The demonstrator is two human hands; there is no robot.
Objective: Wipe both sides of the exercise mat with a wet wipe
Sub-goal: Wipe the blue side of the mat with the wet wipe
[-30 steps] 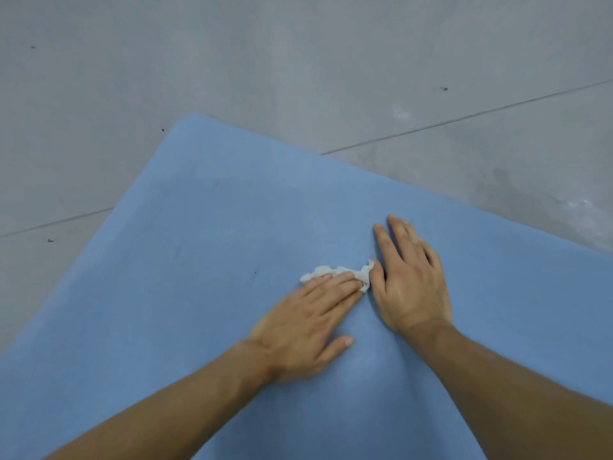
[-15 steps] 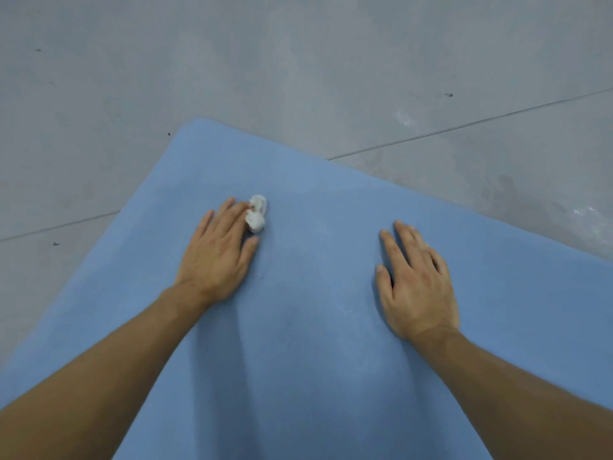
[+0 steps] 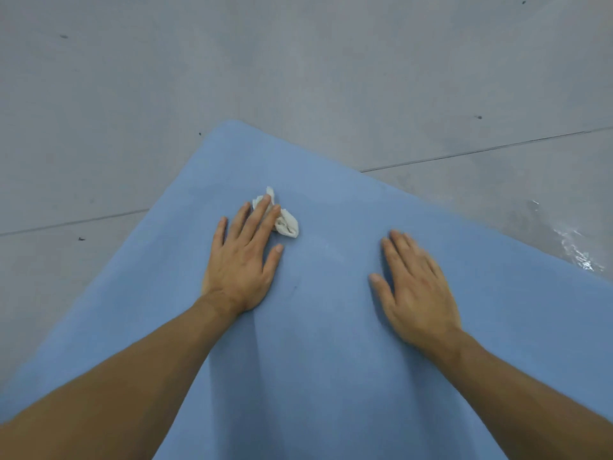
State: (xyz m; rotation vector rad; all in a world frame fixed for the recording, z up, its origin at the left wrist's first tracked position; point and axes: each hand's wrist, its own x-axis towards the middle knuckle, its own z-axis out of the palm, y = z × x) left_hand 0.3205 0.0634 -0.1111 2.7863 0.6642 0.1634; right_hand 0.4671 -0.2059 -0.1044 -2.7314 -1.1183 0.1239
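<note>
Pressing a crumpled white wet wipe (image 3: 287, 224) under straight fingertips, the left hand (image 3: 243, 260) lies flat on the soft blue exercise mat (image 3: 331, 360), the wipe lying toward its far corner, while the right hand (image 3: 414, 287) rests flat, empty, well apart.

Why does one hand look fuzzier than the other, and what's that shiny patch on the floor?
Head view: the right hand is slightly smeared, probably motion blur, while the left hand pressing the wet wipe looks crisper. Head view, right edge: the shiny patch on the floor is glare, perhaps off something wet. Head view: soft shadows hug both forearms on the mat.
</note>
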